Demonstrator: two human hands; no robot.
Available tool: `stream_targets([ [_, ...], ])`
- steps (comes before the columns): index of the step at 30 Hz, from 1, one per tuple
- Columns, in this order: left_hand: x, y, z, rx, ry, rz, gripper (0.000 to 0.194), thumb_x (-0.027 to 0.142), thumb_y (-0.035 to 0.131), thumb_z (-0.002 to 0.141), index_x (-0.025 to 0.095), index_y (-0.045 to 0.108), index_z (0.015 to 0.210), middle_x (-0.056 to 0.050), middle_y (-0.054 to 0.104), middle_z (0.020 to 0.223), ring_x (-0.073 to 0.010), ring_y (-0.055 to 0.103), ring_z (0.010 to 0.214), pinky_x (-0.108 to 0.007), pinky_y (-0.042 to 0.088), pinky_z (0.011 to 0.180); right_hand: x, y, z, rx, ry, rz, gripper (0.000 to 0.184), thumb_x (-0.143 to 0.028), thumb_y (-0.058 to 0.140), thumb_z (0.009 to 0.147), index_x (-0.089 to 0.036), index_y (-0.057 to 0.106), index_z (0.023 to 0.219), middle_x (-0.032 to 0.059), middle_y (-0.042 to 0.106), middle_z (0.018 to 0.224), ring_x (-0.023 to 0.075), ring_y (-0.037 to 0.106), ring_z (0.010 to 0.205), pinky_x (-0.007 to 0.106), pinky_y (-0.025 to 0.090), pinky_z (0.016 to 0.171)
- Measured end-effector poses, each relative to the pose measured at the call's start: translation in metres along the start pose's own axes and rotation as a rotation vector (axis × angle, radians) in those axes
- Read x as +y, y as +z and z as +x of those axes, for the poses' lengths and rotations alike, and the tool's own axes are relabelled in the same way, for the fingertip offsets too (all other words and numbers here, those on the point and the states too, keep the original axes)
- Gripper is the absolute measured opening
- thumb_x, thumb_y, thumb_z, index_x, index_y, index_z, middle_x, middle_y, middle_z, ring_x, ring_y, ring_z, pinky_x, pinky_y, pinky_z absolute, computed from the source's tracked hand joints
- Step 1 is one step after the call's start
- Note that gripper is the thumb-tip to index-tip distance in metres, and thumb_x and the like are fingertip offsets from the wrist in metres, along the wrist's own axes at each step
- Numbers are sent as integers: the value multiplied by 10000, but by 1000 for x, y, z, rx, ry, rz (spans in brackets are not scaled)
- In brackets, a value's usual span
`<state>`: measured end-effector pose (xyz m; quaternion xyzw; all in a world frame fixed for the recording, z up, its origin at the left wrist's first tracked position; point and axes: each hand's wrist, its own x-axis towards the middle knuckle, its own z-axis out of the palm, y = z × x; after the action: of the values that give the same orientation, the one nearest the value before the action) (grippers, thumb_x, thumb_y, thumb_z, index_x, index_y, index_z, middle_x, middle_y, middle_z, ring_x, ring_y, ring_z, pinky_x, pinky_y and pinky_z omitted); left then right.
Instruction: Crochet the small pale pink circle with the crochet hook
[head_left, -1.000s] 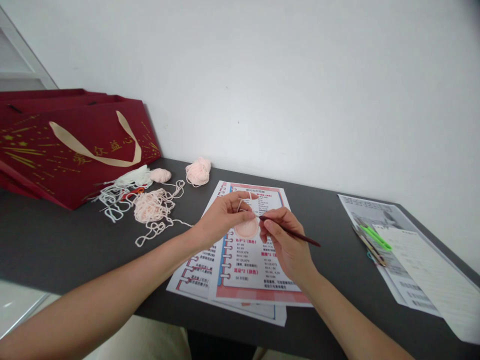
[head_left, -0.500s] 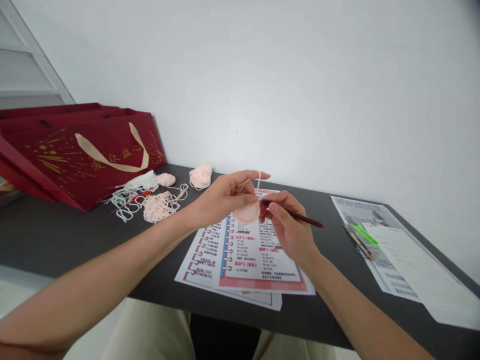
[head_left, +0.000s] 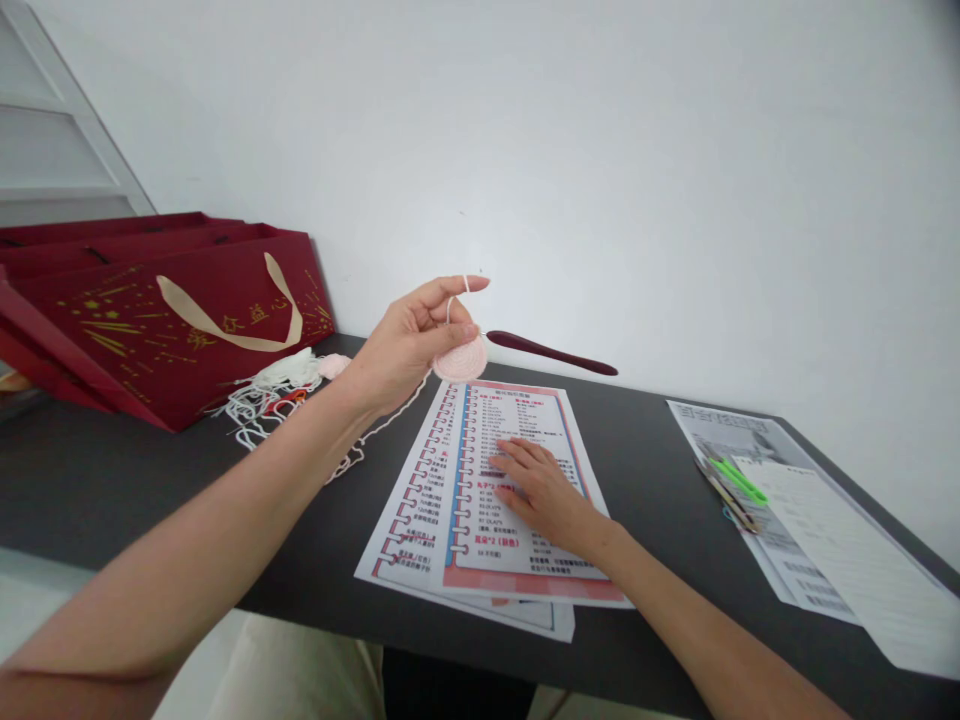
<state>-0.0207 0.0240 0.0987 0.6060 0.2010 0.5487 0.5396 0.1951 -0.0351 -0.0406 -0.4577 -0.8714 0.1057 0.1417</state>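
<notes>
My left hand [head_left: 420, 335], raised above the table, pinches a round pale pink crochet piece [head_left: 461, 362] between thumb and fingers. Yarn loops over its outstretched index finger, and a strand [head_left: 401, 408] trails down to the table. A crochet hook [head_left: 551, 350] with a dark red handle sticks out to the right from the piece, with no right-hand grip on it. My right hand [head_left: 536, 485] lies with fingers spread on a printed pattern sheet [head_left: 517, 580], covering part of its text.
A dark red gift bag [head_left: 150, 320] stands at the back left. Beside it lie white yarn [head_left: 285, 375] and a pink yarn ball [head_left: 334, 366], partly behind my left arm. On the right are papers [head_left: 862, 560], a bright green tool [head_left: 739, 480] and slim metal tools [head_left: 727, 495].
My right hand has let go of the crochet hook and moved down onto the pattern sheet. My left hand has risen and shifted left with the crochet piece and hook.
</notes>
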Motion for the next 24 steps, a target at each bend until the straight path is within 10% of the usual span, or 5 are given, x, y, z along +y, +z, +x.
stream_targets([
  [24, -16, -8, 1, 25, -65, -67, 387, 156, 686, 752, 216, 620, 1128, 40, 554, 718, -52, 483, 549, -182, 347, 491, -8, 1, 10, 46, 12, -8, 304, -337, 520, 891, -163, 547, 1139, 144, 537, 1328, 311, 434, 1268, 541, 307, 1073],
])
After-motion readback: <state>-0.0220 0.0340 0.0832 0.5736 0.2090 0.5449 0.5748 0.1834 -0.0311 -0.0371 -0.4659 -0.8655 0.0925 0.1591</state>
